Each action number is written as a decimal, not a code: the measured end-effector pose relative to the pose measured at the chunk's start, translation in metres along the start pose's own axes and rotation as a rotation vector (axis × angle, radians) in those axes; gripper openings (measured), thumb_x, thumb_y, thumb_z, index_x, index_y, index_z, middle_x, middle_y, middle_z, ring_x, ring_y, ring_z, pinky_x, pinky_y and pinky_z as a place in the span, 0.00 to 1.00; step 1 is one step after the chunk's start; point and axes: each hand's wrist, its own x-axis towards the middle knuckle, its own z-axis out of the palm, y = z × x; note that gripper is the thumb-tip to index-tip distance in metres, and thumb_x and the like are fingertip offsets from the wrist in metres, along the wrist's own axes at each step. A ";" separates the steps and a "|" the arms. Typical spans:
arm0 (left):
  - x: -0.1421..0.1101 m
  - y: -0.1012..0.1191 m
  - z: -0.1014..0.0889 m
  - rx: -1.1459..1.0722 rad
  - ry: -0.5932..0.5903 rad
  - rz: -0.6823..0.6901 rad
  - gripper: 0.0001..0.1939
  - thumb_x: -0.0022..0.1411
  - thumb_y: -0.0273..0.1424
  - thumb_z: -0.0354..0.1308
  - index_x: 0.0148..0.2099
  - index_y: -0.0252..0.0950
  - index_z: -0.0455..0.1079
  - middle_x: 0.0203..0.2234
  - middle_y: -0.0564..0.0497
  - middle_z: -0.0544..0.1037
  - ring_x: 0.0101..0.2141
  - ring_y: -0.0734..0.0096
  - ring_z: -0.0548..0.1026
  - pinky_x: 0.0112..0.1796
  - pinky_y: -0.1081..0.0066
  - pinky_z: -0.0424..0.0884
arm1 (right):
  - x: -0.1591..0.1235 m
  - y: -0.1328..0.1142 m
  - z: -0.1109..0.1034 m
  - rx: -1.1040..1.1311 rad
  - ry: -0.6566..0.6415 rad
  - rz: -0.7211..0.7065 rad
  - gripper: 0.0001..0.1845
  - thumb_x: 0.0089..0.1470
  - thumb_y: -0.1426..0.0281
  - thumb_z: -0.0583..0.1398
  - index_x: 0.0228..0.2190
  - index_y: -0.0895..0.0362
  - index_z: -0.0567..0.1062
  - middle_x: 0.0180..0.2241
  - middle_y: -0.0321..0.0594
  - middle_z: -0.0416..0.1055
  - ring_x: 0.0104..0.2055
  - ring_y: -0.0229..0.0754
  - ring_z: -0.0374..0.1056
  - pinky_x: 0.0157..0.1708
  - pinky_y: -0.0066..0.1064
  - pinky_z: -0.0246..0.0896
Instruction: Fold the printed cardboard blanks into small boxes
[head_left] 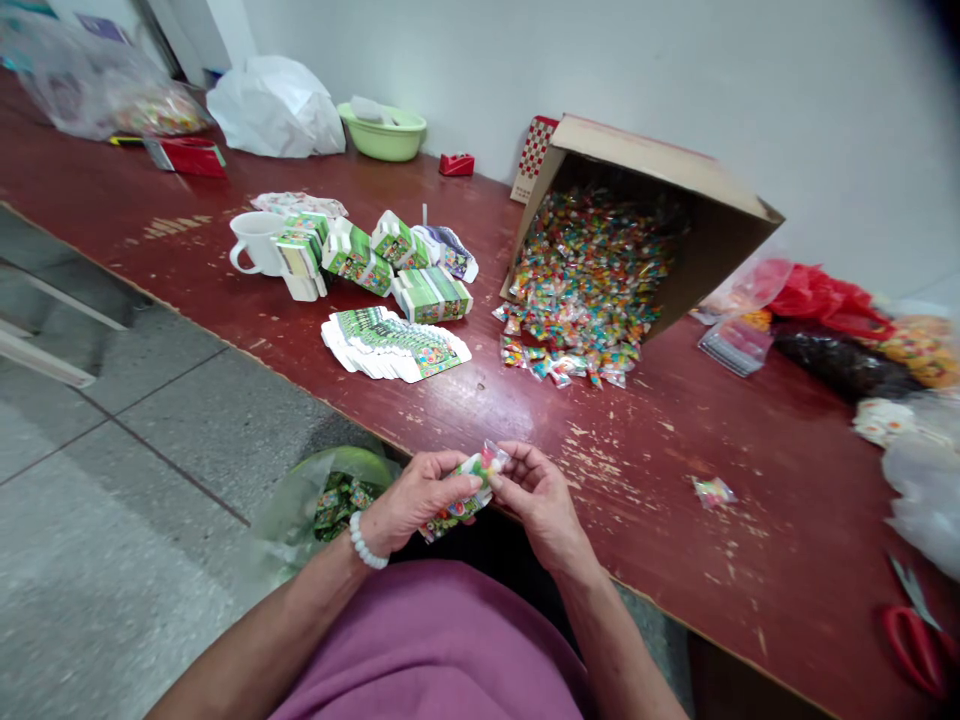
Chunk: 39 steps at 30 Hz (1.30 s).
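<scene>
My left hand [429, 493] is closed around a small printed green-and-white carton [459, 508] at the table's front edge. In the fingertips of my right hand [538, 495] is a clear packet of colourful candy [491, 460], at the carton's upper end. How far the packet sits inside the carton I cannot tell. A fanned stack of flat cartons [397, 345] lies ahead on the left, with banded carton bundles [431, 293] behind it. Ahead on the right, a tipped cardboard box [720, 260] spills many candy packets [585, 280] onto the table. One loose packet [714, 491] lies further right.
A lined green bin [292, 500] holding filled cartons stands below the table edge on the left. Around the red table are a white mug [257, 243], a green basin [386, 135], red-handled scissors [915, 640] and plastic bags [832, 300].
</scene>
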 end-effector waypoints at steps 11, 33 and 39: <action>-0.005 0.004 0.002 -0.083 -0.070 -0.060 0.20 0.59 0.43 0.63 0.45 0.33 0.74 0.32 0.48 0.76 0.27 0.74 0.71 0.25 0.74 0.73 | 0.000 -0.001 -0.004 -0.022 -0.054 -0.064 0.19 0.43 0.67 0.73 0.38 0.54 0.76 0.30 0.31 0.73 0.27 0.30 0.68 0.26 0.21 0.66; -0.005 0.004 0.007 -0.107 -0.057 -0.110 0.17 0.59 0.41 0.62 0.45 0.34 0.72 0.32 0.48 0.75 0.26 0.73 0.70 0.22 0.74 0.73 | 0.003 0.002 -0.008 -0.092 -0.033 -0.106 0.20 0.45 0.63 0.71 0.40 0.54 0.76 0.30 0.32 0.71 0.29 0.33 0.68 0.28 0.24 0.67; 0.002 0.006 0.012 0.049 0.039 -0.050 0.20 0.58 0.45 0.62 0.44 0.34 0.74 0.27 0.51 0.72 0.24 0.75 0.67 0.19 0.77 0.69 | 0.006 0.008 -0.008 -0.184 0.004 -0.225 0.16 0.50 0.64 0.68 0.40 0.54 0.74 0.31 0.34 0.73 0.30 0.35 0.68 0.29 0.26 0.65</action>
